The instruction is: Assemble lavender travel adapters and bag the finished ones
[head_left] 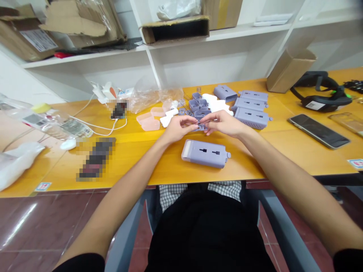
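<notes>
My left hand (181, 127) and my right hand (221, 122) meet above the middle of the table, fingertips pinched close together. Between them shows a small purple plastic part (201, 127), mostly covered by the fingers, so its shape is unclear. Just in front of the hands lies a purple plastic case (208, 154) with two dark slots, a pale translucent end on the left and a small tab on the right. Behind the fingers are several small purple cups (198, 105). More slotted purple cases (252, 117) lie to the right of my right hand.
White parts (213, 102) and pinkish translucent covers (149, 121) lie behind the hands, near crumpled clear plastic bags (144, 98). At right are a phone (319, 130), a black headset (320, 94) and a cardboard box (290, 71). A bottle (48, 121) and white cables (106, 127) occupy the left.
</notes>
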{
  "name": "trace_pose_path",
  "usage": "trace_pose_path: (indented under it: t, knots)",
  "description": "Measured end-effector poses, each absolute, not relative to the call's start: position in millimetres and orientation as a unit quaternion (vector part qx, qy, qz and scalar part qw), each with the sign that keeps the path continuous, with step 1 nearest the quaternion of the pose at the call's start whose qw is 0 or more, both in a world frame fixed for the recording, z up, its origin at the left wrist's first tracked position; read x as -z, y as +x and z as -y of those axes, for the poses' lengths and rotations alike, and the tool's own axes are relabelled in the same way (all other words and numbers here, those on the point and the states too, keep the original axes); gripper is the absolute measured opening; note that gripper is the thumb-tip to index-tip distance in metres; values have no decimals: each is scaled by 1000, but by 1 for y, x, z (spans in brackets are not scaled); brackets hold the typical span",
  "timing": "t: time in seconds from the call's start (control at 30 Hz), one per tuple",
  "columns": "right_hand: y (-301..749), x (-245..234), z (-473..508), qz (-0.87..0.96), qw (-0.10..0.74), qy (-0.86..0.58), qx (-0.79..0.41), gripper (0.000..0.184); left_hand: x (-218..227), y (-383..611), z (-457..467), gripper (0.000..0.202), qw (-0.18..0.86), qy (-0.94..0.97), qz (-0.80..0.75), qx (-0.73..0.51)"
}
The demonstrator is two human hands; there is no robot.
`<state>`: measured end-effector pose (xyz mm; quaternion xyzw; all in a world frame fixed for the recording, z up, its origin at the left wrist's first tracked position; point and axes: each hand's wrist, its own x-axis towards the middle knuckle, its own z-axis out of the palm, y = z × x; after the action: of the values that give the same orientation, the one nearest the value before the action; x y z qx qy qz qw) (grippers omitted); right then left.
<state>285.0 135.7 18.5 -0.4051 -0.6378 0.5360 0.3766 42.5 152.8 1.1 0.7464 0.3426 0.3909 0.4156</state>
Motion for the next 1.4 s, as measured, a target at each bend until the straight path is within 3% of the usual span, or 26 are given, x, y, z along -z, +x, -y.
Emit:
trace_pose_path:
  t: [0.1,0.23,0.43,0.67,0.83,1.17,1.4]
  knots:
    - [289,-17,-138,688,346,-381,-511,33,-2,41,-152,32,357,780,-356,-371]
    - [287,-9,-141,770,322,-391,-387,49,0,41,-151,24,318,810,-356,-340]
    - [279,-3,-137,835,270,-416,-240,44,2,39,-154,17,291,843,-357,-278]
    - [284,-6,-134,832,234,-439,-244,44,-32,23,-108,35,311,814,-358,-336]
    - [286,-6,-124,847,225,-442,-191,36,-33,15,-53,78,282,875,-335,-206]
    - [307,6,-89,833,276,-459,-142,35,-20,-31,-46,81,278,855,-403,-171]
    - [322,28,-37,849,210,-483,-48,56,2,-56,-49,70,99,827,-537,-135]
